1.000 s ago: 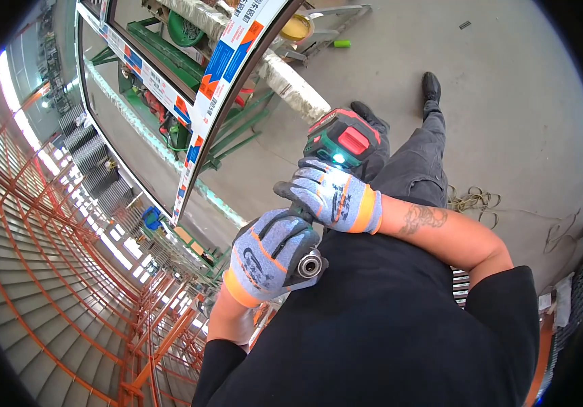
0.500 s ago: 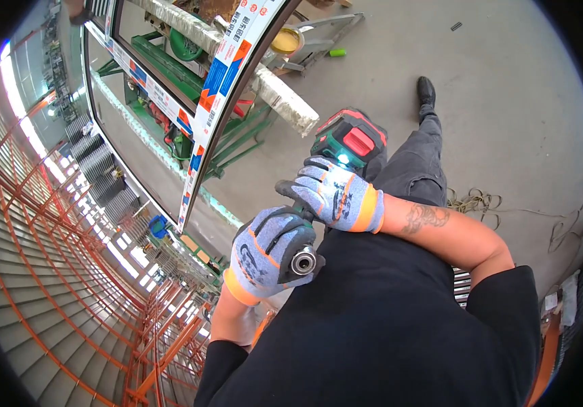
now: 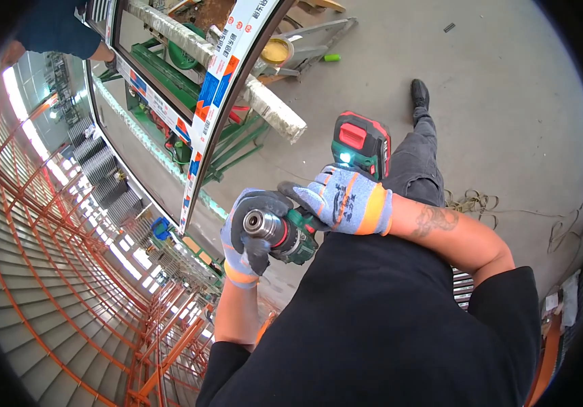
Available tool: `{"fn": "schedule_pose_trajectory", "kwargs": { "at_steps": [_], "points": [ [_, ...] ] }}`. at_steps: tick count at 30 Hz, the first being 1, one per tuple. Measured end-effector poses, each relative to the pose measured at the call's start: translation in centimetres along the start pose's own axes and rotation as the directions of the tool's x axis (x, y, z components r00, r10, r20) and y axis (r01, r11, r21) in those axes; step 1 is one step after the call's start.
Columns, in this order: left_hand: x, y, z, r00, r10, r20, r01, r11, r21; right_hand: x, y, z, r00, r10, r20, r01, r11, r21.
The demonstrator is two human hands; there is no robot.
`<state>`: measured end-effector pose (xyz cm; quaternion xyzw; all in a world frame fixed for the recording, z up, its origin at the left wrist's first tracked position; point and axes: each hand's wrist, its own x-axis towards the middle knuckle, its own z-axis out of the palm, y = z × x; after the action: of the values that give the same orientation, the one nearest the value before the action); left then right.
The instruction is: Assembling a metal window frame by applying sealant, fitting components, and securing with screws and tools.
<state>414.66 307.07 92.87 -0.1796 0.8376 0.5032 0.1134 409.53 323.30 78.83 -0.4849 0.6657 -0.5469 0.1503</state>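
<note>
In front of my chest is a green and black cordless drill (image 3: pixel 299 239), its bare metal chuck tilted up toward me. My gloved right hand (image 3: pixel 347 198) is wrapped round its handle. Beyond that hand stick out the drill's red and black battery (image 3: pixel 366 139) and its lit lamp. My gloved left hand (image 3: pixel 236 234) curls round the chuck end, with dark fingers above it and the thumb below. No bit shows in the chuck's opening.
A large dark-edged frame (image 3: pixel 218 88) with printed tape lies on green stands and pale coated bars (image 3: pixel 274 108) at upper left. A co-worker's sleeve (image 3: pixel 61 28) reaches over its far end. A yellow-filled can (image 3: pixel 276 51) and loose cord (image 3: pixel 473 202) are farther out.
The drill has turned, so its chuck points higher and farther left and its body shows. My left hand has shifted up and uncovers the chuck. The co-worker's arm has come in at upper left.
</note>
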Motion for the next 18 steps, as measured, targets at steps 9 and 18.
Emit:
{"fn": "schedule_pose_trajectory", "kwargs": {
  "at_steps": [9, 18],
  "points": [
    [1.8, 1.9, 1.6, 0.999, -0.039, -0.004, 0.039, 0.998, 0.055, -0.8, 0.6, -2.2, 0.995, 0.072, 0.073, -0.079, 0.991, 0.105],
    [3.0, 3.2, 3.1, 0.997, -0.073, 0.017, 0.073, 0.997, 0.001, -1.5, 0.5, -4.4, 0.992, 0.113, 0.055, -0.119, 0.983, 0.14]
  ]
}}
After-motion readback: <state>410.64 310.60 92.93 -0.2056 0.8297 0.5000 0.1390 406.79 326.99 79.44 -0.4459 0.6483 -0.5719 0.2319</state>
